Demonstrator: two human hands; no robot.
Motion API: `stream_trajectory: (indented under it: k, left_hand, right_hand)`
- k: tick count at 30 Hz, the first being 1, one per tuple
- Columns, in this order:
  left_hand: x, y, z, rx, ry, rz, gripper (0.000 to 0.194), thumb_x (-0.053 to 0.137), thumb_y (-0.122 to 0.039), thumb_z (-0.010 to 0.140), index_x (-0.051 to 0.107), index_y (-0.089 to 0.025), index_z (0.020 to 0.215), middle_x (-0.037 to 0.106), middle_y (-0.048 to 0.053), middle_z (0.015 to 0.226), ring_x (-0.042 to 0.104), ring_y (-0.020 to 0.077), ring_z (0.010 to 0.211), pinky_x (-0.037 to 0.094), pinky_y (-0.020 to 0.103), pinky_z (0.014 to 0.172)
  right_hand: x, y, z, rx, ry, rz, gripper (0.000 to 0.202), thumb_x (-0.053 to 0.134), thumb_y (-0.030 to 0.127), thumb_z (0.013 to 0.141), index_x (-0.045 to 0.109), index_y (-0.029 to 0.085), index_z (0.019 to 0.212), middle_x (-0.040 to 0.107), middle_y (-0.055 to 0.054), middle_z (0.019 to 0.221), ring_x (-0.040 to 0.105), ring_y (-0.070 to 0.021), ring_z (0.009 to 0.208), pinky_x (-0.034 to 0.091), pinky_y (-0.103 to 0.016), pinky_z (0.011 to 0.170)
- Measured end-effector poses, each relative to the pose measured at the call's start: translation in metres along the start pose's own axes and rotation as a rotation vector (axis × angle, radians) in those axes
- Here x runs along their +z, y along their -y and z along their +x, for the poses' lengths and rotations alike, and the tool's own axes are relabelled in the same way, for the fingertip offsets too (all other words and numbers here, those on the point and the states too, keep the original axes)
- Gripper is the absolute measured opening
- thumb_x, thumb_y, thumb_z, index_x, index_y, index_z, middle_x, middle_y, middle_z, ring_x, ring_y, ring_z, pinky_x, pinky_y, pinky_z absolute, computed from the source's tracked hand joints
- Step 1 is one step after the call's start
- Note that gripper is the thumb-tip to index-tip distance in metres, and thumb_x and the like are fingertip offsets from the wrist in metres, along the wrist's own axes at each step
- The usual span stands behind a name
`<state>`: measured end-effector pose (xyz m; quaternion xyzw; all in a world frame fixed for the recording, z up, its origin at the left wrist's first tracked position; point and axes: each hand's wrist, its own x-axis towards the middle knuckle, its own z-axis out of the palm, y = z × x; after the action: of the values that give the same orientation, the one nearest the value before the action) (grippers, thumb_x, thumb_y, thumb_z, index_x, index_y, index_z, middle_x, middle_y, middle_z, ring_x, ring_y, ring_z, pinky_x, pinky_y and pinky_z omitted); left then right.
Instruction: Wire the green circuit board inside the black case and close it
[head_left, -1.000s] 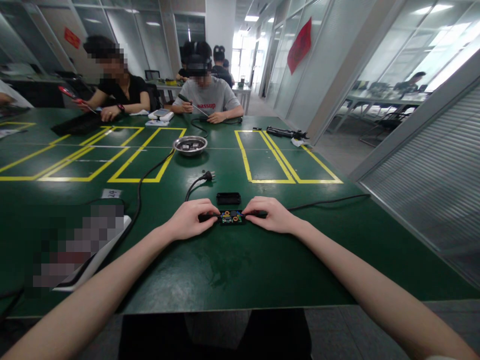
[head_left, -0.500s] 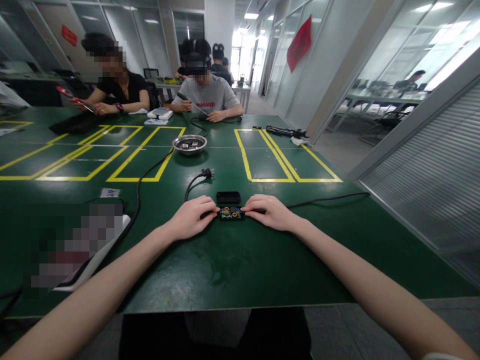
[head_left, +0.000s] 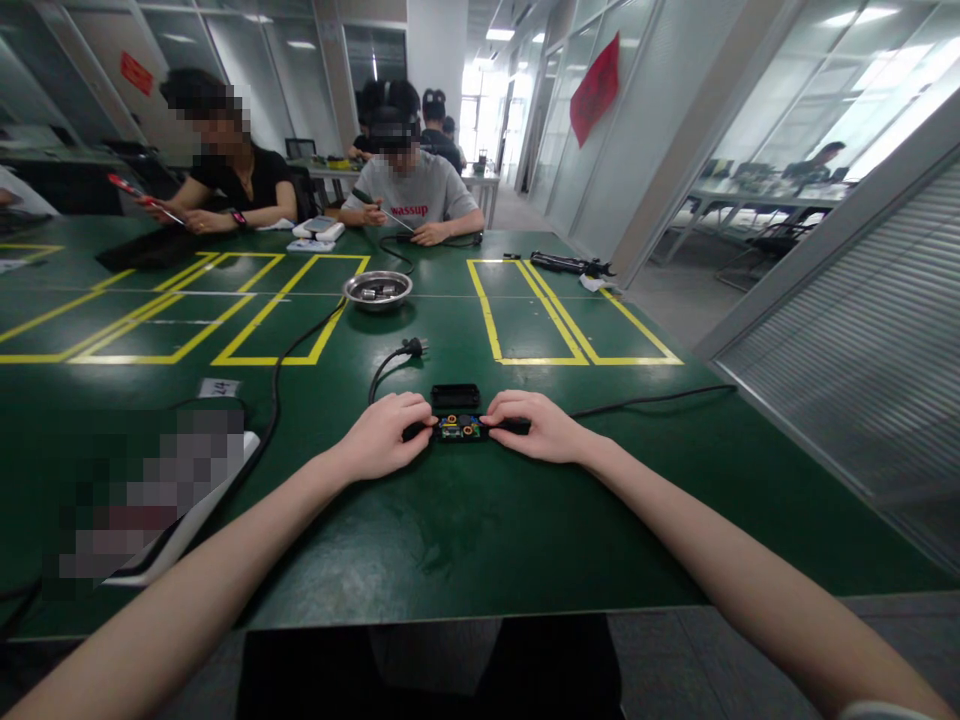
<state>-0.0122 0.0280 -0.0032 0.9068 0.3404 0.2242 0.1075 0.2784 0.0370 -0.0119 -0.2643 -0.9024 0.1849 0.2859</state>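
Left hand (head_left: 386, 437) and right hand (head_left: 540, 427) pinch cable ends (head_left: 519, 426) at the open black housing (head_left: 461, 440), flat on the green table (head_left: 465, 550); one uneven tug could lift the circuit board (head_left: 460, 428)!

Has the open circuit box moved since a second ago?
Yes, the circuit box has shifted slightly away from the person, toward the black lid.

Desk (head_left: 450, 540): dark green, marked with yellow rectangular outlines toward far edge. Open case (head_left: 461, 438): black; circuit board (head_left: 452, 429) in it shows green, blue, orange rings. Plug (head_left: 412, 347): black. Bowl (head_left: 378, 291): silver. Far-edge person's shirt (head_left: 412, 185): grey, red lettering.
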Motion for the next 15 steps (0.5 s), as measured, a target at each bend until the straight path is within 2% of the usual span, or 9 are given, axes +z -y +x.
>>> stream_trajectory:
  k: [3, 6, 8, 10, 12, 15]
  left_hand:
    - [0.002, 0.000, 0.000, -0.034, -0.047, 0.004, 0.008, 0.057, -0.023, 0.092, 0.062, -0.019, 0.086, 0.070, 0.003, 0.088, 0.066, 0.0207, 0.086, 0.045, 0.036, 0.086]
    - [0.003, -0.001, 0.000, -0.105, -0.098, 0.009, 0.011, 0.059, -0.027, 0.094, 0.064, -0.020, 0.088, 0.071, 0.003, 0.089, 0.067, 0.0217, 0.089, 0.045, 0.038, 0.090]
    - [0.003, -0.001, 0.000, -0.150, -0.126, 0.020, 0.012, 0.059, -0.030, 0.095, 0.067, -0.021, 0.098, 0.074, 0.005, 0.101, 0.067, 0.0240, 0.100, 0.045, 0.040, 0.094]
    - [0.005, 0.000, 0.000, -0.172, -0.123, 0.035, 0.025, 0.061, -0.036, 0.096, 0.068, -0.022, 0.115, 0.073, 0.009, 0.121, 0.064, 0.0280, 0.116, 0.045, 0.044, 0.101]
    - [0.007, 0.002, -0.001, -0.173, -0.079, 0.051, 0.041, 0.065, -0.046, 0.095, 0.065, -0.023, 0.129, 0.067, 0.012, 0.139, 0.058, 0.0321, 0.130, 0.042, 0.051, 0.108]
    - [0.010, 0.005, -0.003, -0.152, -0.015, 0.058, 0.055, 0.072, -0.054, 0.088, 0.065, -0.025, 0.135, 0.061, 0.014, 0.148, 0.052, 0.0352, 0.137, 0.038, 0.056, 0.113]
  right_hand:
    - [0.004, 0.000, 0.000, 0.041, -0.127, -0.017, 0.016, 0.061, 0.025, 0.097, 0.076, 0.022, 0.103, 0.073, -0.009, 0.103, 0.071, -0.0215, 0.095, 0.059, -0.038, 0.088]
    - [0.009, -0.002, 0.001, 0.086, -0.241, -0.065, 0.028, 0.058, 0.028, 0.101, 0.072, 0.024, 0.124, 0.070, -0.012, 0.124, 0.066, -0.0256, 0.116, 0.056, -0.047, 0.102]
    - [0.012, -0.005, 0.002, 0.101, -0.201, -0.117, 0.036, 0.058, 0.032, 0.102, 0.068, 0.026, 0.135, 0.063, -0.013, 0.144, 0.058, -0.0296, 0.132, 0.049, -0.056, 0.110]
    - [0.015, -0.008, 0.001, 0.128, -0.114, -0.165, 0.039, 0.061, 0.038, 0.101, 0.067, 0.027, 0.138, 0.055, -0.014, 0.155, 0.052, -0.0335, 0.140, 0.045, -0.062, 0.113]
    - [0.017, -0.011, 0.001, 0.161, -0.052, -0.193, 0.038, 0.062, 0.040, 0.101, 0.069, 0.027, 0.136, 0.055, -0.014, 0.155, 0.052, -0.0351, 0.140, 0.043, -0.064, 0.113]
    - [0.018, -0.013, 0.000, 0.168, -0.041, -0.187, 0.032, 0.060, 0.035, 0.103, 0.072, 0.029, 0.132, 0.063, -0.013, 0.146, 0.058, -0.0326, 0.134, 0.045, -0.062, 0.113]
